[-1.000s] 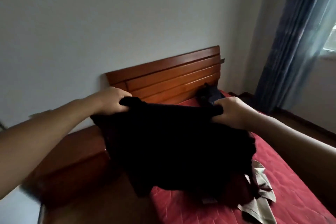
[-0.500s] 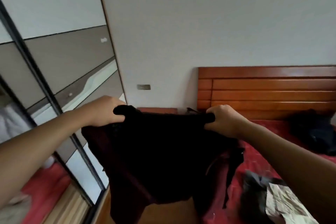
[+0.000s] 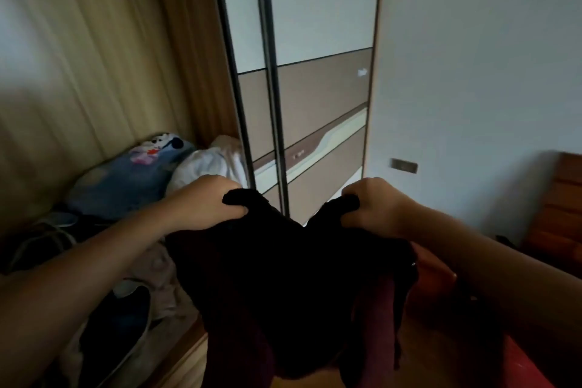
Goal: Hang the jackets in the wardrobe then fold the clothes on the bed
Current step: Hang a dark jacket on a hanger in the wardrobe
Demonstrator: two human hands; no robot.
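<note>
In the head view, 2 hands held a black jacket (image 3: 283, 277) up in front of the wardrobe's sliding door (image 3: 315, 41). The left hand (image 3: 211, 201) gripped a bunch of dark cloth at the garment's upper left corner, fingers curled round it, low before the door's dark frame edge. The right hand (image 3: 374, 206) gripped the upper right corner the same way, before the door's lower right panels. The cloth sagged in a dip between the 2 fists and hung in loose folds below them and below the door. Left of the door the wardrobe (image 3: 94, 57) stood open, its pale wooden inner wall blurred. Low inside it, left of the door, lay a blue cushion (image 3: 132, 176) with a cartoon print and, nearer the door, a white bundle of fabric (image 3: 208, 164). Right of the door a plain wall (image 3: 472, 72) carried a small plate (image 3: 404, 165), and farther right a wooden headboard (image 3: 563, 205) showed.
</note>
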